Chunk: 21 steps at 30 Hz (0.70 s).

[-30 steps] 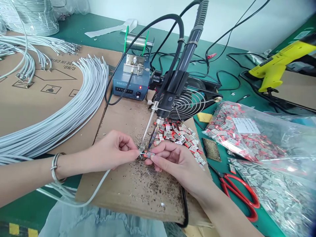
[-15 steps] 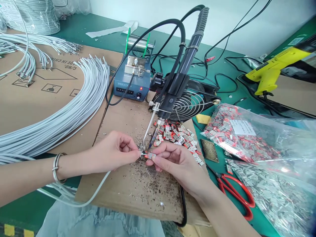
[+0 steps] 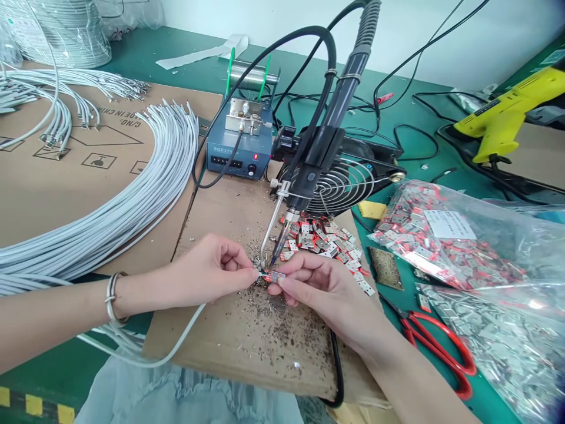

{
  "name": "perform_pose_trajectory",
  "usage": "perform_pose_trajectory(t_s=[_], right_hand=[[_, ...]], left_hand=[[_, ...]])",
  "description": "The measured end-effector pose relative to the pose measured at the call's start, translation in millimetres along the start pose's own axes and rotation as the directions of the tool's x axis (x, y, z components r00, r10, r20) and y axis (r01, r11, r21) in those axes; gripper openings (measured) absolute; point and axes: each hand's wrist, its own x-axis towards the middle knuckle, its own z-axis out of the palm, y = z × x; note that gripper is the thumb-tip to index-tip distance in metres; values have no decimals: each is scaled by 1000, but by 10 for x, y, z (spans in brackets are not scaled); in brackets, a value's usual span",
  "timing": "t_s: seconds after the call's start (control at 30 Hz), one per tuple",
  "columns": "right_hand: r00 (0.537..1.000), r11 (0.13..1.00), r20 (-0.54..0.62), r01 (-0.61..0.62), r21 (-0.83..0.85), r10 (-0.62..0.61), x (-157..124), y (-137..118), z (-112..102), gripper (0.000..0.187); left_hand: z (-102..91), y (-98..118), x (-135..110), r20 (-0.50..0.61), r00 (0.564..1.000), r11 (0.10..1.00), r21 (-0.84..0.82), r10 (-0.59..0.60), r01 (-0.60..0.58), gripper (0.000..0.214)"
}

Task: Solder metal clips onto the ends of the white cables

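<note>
My left hand (image 3: 207,277) is closed in a pinch on the end of a thin white cable (image 3: 176,347) that trails back under my wrist. My right hand (image 3: 326,288) pinches a small red and silver connector board (image 3: 274,275). Cable end and board meet right under the tip of the fixed soldering iron (image 3: 318,153), which slants down from a black holder. Both hands rest over a brown cardboard pad (image 3: 256,335) speckled with solder crumbs.
A pile of red connector boards (image 3: 326,238) lies behind my right hand, with a fan (image 3: 348,182) and blue solder feeder (image 3: 238,153) beyond. Bundled white cables (image 3: 110,212) curve on the left. Red scissors (image 3: 441,347), bags of parts (image 3: 445,241) and a yellow glue gun (image 3: 507,118) sit right.
The hands stay in the same pinch under the iron tip. Only the view has shifted slightly.
</note>
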Motion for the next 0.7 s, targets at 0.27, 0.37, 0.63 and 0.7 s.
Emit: perform_pose_trajectory(t_s=[0.27,0.37,0.63,0.7], right_hand=[[1000,1000,-6,-1,-4,0,12,-4,37,14],[1000,1000,-1,3,-5,-3,10,-5,35,13],[1000,1000,-5,-6,-5,6,12,-17,45,13],[1000,1000,-5,-11,-5,11,7,-21,50,13]], left_hand=[[2,6,-19,-11,1000,999,-38,5,-5,15],[1,26,-35,-10,1000,999,-42,-6,6,13],[3,31,-55,-16,999,999,-24,-36,36,14],[5,26,-59,-15,999,999,-36,-32,31,14]])
